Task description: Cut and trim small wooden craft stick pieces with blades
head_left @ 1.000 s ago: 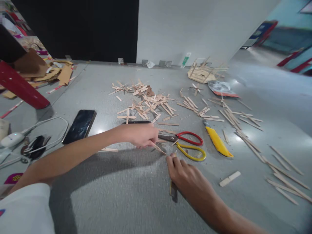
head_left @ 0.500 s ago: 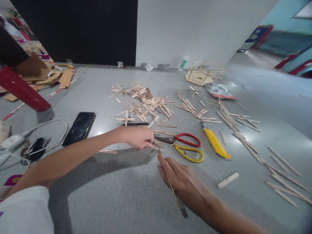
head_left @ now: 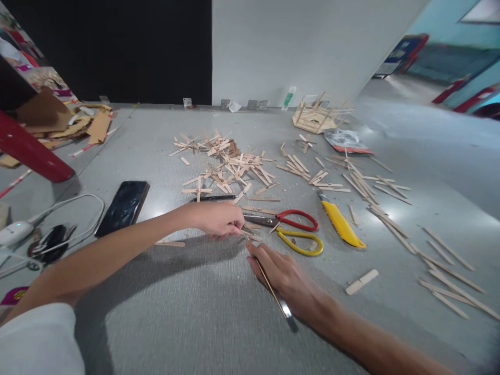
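My left hand [head_left: 221, 219] is closed in a pinch on a short wooden craft stick [head_left: 250, 235], held just over the grey tabletop. Facing it from the right, my right hand [head_left: 279, 271] grips a slim tool [head_left: 273, 293] with a thin golden shaft and a flat, shiny end pointing back toward me. The fingertips of that hand are close to the stick's free end; whether the tool touches it is too small to tell. Scissors [head_left: 287, 221] with one red and one yellow handle lie just beyond both hands. A yellow-handled cutter [head_left: 341, 224] rests farther right.
Craft sticks [head_left: 238, 166] are heaped beyond my hands, with more strewn rightward [head_left: 441, 260]. A phone [head_left: 123, 208], white cable [head_left: 91, 197] and keys [head_left: 54, 242] lie left. At the back stand a stick-built frame [head_left: 312, 122], a plastic packet [head_left: 346, 141] and a glue tube [head_left: 288, 98].
The view has shifted slightly. My hands keep almost the same pose around the craft stick, and the slim tool has turned a little so its flat end now catches the light.
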`<action>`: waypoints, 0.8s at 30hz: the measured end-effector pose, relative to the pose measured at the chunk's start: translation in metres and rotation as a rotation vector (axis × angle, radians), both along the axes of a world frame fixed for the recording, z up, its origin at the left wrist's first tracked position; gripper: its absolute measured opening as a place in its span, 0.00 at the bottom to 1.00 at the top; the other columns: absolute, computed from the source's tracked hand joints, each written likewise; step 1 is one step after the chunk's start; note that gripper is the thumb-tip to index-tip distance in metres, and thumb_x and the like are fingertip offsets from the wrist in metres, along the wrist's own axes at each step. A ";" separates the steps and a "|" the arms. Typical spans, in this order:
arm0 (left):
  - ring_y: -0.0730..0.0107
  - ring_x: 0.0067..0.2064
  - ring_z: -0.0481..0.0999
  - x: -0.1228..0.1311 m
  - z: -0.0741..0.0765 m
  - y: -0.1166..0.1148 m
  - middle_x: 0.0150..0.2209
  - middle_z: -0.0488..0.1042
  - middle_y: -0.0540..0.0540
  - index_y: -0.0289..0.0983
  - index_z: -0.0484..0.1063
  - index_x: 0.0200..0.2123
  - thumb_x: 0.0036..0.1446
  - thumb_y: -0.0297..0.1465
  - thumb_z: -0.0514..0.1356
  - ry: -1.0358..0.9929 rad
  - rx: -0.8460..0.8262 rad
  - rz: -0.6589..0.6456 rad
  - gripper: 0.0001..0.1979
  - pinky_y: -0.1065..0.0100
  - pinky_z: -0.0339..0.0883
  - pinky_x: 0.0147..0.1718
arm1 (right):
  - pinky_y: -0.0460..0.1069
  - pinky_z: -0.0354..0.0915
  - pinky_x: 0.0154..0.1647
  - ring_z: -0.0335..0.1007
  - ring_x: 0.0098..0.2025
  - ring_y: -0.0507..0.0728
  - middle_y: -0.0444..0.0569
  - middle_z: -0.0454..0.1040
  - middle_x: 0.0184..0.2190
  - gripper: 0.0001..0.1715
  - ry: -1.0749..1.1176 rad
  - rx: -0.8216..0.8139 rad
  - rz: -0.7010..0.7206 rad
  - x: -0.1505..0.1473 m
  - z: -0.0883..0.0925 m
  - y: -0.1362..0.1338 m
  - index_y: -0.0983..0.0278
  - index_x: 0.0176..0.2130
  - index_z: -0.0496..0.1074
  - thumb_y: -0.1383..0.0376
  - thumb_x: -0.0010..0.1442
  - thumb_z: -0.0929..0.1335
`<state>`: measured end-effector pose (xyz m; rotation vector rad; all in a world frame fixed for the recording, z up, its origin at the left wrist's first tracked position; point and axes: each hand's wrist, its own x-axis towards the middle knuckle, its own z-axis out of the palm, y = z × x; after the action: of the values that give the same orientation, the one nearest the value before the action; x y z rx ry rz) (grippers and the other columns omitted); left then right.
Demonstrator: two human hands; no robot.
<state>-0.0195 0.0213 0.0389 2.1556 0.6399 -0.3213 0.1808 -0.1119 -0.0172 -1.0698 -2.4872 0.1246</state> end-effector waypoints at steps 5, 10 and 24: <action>0.73 0.20 0.70 0.001 -0.001 -0.002 0.19 0.72 0.49 0.36 0.63 0.23 0.66 0.30 0.53 -0.013 0.046 0.012 0.17 0.71 0.61 0.24 | 0.48 0.69 0.32 0.78 0.35 0.55 0.53 0.77 0.39 0.15 0.015 0.019 -0.005 -0.002 0.001 0.002 0.68 0.55 0.64 0.70 0.75 0.55; 0.74 0.19 0.69 0.002 -0.001 -0.002 0.18 0.70 0.50 0.37 0.61 0.21 0.65 0.28 0.54 -0.012 0.053 0.011 0.18 0.71 0.59 0.25 | 0.47 0.67 0.29 0.73 0.29 0.53 0.49 0.74 0.32 0.14 -0.014 -0.032 -0.036 0.004 -0.002 0.001 0.68 0.49 0.66 0.71 0.74 0.55; 0.63 0.37 0.69 0.003 0.000 -0.006 0.22 0.68 0.47 0.37 0.62 0.23 0.66 0.28 0.54 0.004 0.251 -0.054 0.16 0.69 0.54 0.29 | 0.46 0.65 0.25 0.71 0.26 0.53 0.46 0.73 0.29 0.15 0.043 0.065 0.012 0.006 -0.009 0.002 0.70 0.55 0.64 0.72 0.72 0.57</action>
<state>-0.0162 0.0156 0.0392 2.4152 0.6542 -0.2868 0.1872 -0.1102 -0.0267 -1.0154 -2.4417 0.0687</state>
